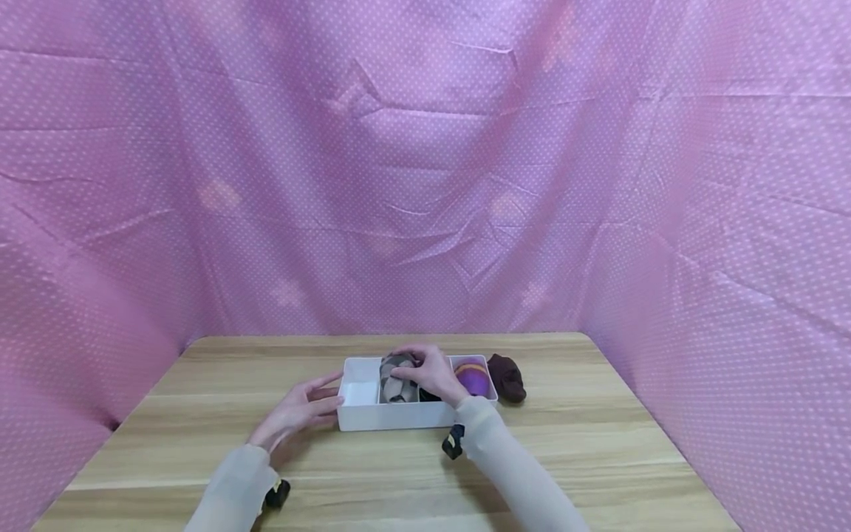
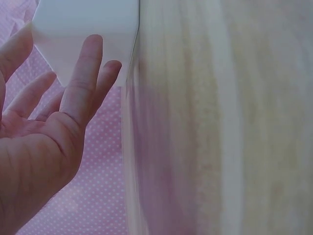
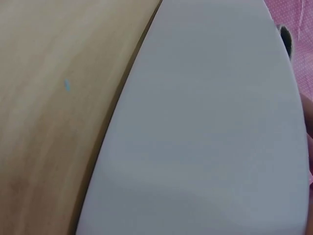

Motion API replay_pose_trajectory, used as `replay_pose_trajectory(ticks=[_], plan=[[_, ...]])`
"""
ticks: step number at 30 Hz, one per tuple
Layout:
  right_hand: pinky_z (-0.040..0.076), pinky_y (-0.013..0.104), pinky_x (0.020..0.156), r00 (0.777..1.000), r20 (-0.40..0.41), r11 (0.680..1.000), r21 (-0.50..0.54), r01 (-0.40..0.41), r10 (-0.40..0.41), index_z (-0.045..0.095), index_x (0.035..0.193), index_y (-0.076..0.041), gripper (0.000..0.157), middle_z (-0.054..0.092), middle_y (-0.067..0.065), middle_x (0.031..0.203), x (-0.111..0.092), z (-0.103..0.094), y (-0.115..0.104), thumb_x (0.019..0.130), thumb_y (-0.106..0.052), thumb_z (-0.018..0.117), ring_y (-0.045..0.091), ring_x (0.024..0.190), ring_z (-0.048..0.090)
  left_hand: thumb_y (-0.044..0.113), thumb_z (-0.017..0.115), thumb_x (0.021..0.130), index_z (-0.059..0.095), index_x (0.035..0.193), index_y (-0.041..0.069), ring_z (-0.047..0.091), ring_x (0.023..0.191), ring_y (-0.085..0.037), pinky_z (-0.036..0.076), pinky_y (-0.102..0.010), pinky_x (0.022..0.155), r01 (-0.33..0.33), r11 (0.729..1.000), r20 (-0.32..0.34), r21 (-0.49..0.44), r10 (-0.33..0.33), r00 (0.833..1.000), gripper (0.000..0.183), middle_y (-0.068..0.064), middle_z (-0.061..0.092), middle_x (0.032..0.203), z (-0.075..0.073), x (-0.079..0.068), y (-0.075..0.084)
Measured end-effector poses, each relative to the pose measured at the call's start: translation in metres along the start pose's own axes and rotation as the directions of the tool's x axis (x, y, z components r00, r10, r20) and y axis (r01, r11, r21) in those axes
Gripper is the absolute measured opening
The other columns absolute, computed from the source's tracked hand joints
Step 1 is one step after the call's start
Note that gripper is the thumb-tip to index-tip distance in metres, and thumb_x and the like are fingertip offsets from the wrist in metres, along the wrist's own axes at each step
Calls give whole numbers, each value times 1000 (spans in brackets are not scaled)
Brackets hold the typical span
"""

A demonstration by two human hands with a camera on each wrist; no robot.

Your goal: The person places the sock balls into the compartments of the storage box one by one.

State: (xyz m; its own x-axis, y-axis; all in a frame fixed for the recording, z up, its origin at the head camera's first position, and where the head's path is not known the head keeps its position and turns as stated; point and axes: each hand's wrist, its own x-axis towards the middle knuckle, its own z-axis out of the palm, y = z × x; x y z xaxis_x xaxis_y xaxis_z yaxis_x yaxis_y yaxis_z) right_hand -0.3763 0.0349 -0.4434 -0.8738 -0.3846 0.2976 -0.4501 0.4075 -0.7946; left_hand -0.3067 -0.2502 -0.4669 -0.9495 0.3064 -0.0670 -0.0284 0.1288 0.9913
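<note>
A white divided box [image 1: 395, 420] stands on the table, its long side towards me. My left hand [image 1: 302, 406] touches the box's left end with fairly straight fingers; the left wrist view shows those fingers [image 2: 80, 83] against the white wall. In the compartment second from left sits a rolled grey patterned sock [image 1: 397, 388], and my right hand [image 1: 435, 373] holds it between thumb and fingers from above. Something black [image 1: 428, 396] lies in the compartment beside it, partly hidden by that hand. A purple rolled sock [image 1: 473, 380] with an orange band fills the right compartment.
Outside the box's right end, a dark brown bundled sock [image 1: 507, 378] lies on the wooden table [image 1: 372, 480]. The box's leftmost compartment [image 1: 361, 391] shows its bare white floor. Pink dotted cloth [image 1: 425, 185] hangs around the back and sides.
</note>
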Motion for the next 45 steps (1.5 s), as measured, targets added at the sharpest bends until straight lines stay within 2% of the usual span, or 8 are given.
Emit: replay_pose_trajectory(ticks=[9,13,20,25,35,42,45], plan=[[50,21,76,999,32,1000,-13,-9,9,72,115,-23,35,71,-9,114,1,3,2,82,-29,81,5,89,57,16,68,93,27,154,5,59,119,-35,54,-47,100,11,1000,-8,2,-11,1000,74,-37,35,147,1,1,0],[50,21,76,999,40,999,-24,-28,29,72,115,-23,35,70,-7,117,0,4,2,82,-29,81,6,92,58,18,68,93,28,154,6,60,119,-35,55,-47,100,13,1000,-13,6,-13,1000,74,-37,35,147,2,-1,0],[53,22,74,998,34,998,-38,-59,61,75,110,-17,29,71,0,119,-3,3,1,82,-20,80,11,89,61,14,66,94,27,154,4,59,120,-35,55,-46,99,-1,1000,-19,5,1,1000,72,-37,37,146,4,-2,-1],[52,23,73,997,32,997,-47,-68,70,75,111,-17,29,70,0,122,-4,4,3,83,-19,79,14,91,61,13,66,94,26,154,3,58,121,-38,54,-47,100,-4,1000,-14,3,4,1000,72,-39,35,146,5,-2,-1],[55,22,70,993,61,994,47,-103,100,73,115,-14,32,71,1,119,-6,-1,3,84,-19,79,11,90,63,13,66,94,25,154,3,58,120,-39,55,-46,99,-3,1000,-10,-2,3,1000,73,-39,35,146,6,-5,-1],[58,28,87,992,94,988,125,-91,80,69,122,-10,38,69,3,124,-12,-12,6,86,-23,76,21,109,63,15,66,94,25,154,3,57,122,-40,54,-47,100,-8,1000,-3,0,8,1000,74,-39,34,146,7,-5,-2],[58,33,93,993,106,984,164,-76,59,67,125,-7,40,67,9,127,-14,-17,11,88,-21,75,26,113,63,15,67,93,26,154,3,57,122,-41,55,-47,99,-8,1000,-10,1,8,1000,74,-38,35,146,8,-5,-3]])
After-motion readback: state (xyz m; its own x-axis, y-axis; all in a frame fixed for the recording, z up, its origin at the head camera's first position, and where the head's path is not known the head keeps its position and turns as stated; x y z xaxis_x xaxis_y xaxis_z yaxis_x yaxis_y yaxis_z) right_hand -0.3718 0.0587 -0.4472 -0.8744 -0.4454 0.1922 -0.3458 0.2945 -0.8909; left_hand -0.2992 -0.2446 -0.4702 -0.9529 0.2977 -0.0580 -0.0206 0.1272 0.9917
